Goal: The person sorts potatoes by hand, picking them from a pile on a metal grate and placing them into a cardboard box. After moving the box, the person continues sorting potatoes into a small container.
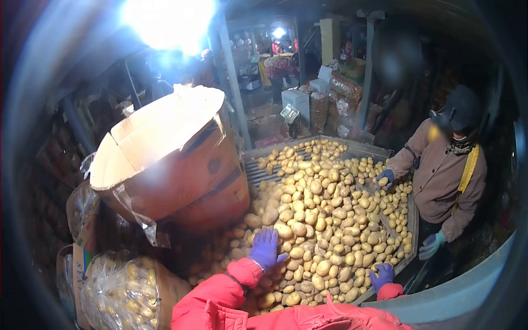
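Observation:
Loose potatoes (330,220) lie in a broad heap on a sorting table (414,231) with raised edges. My left hand (266,248), in a purple glove, rests on the near left side of the heap with its fingers stretched out. A larger potato (283,230) lies right by its fingertips. My right hand (381,276), also in a purple glove, is at the near right edge of the heap. Its fingers are apart and slightly bent over the potatoes, and I see nothing held in it.
A large cardboard bin (181,165) stands tilted at the left of the heap. Bagged potatoes (124,283) sit in a box at lower left. A co-worker (448,165) on the right holds a potato (383,181). Stacked sacks (345,88) and a white box (297,104) stand behind.

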Demonstrator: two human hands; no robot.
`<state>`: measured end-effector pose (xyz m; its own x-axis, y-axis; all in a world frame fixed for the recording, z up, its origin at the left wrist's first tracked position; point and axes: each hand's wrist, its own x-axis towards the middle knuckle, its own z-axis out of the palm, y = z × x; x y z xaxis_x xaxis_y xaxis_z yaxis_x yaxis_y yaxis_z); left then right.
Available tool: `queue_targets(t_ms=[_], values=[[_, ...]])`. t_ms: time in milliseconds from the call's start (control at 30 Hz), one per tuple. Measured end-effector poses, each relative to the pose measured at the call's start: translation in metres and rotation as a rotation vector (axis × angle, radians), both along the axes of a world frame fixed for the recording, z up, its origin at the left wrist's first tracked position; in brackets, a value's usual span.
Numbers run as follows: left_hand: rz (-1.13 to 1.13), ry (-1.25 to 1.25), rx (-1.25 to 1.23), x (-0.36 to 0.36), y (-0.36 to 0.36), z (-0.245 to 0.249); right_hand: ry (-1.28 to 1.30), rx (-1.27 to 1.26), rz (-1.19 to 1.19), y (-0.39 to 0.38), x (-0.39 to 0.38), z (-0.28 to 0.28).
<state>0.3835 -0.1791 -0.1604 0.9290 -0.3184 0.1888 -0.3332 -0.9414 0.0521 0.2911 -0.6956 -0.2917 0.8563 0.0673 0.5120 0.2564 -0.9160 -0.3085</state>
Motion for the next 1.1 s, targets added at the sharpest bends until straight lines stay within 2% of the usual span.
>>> queue_targets(t_ms=[167,467,1100], values=[[0.065,0.093,0.039,0.019,-0.014,0.006,-0.01,0.016,-0.034,0.0,-0.001,-0.003],[0.093,0.073,0.145,0.012,-0.02,0.012,0.008,0.05,-0.094,-0.004,-0.003,-0.011],[0.081,0.067,0.142,0.013,-0.018,0.005,0.013,0.041,-0.115,-0.009,0.0,-0.025]])
